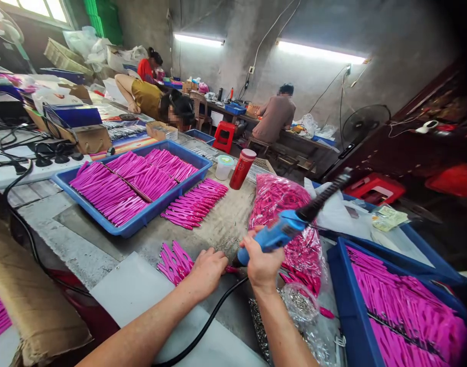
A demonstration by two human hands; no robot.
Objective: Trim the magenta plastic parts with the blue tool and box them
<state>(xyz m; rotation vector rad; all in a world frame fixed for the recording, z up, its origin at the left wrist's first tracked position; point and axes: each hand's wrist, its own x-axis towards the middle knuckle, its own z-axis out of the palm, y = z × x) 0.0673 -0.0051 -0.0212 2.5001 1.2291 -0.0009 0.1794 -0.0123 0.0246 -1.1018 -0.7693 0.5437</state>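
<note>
My right hand (264,259) is wrapped round a blue electric screwdriver (281,230). Its black, tapering end points up and to the right, away from me. My left hand (211,269) is low over the table, fingers bent together at a slim pink plastic piece (232,269), most of it hidden. Just left of that hand lies a small bunch of similar pink pieces (174,262). Small metal parts (229,244) are scattered beyond my fingers. Farther off, a row of pink pieces (195,203) lies beside a blue tray (132,232) filled with more.
A clear bag of pink parts (281,199) stands beyond the screwdriver. At right is another filled blue tray (342,306). A red flask (243,169) and a lidded cup (224,167) stand at the back. A black cable (218,308) crosses below my hands. Several people work beyond.
</note>
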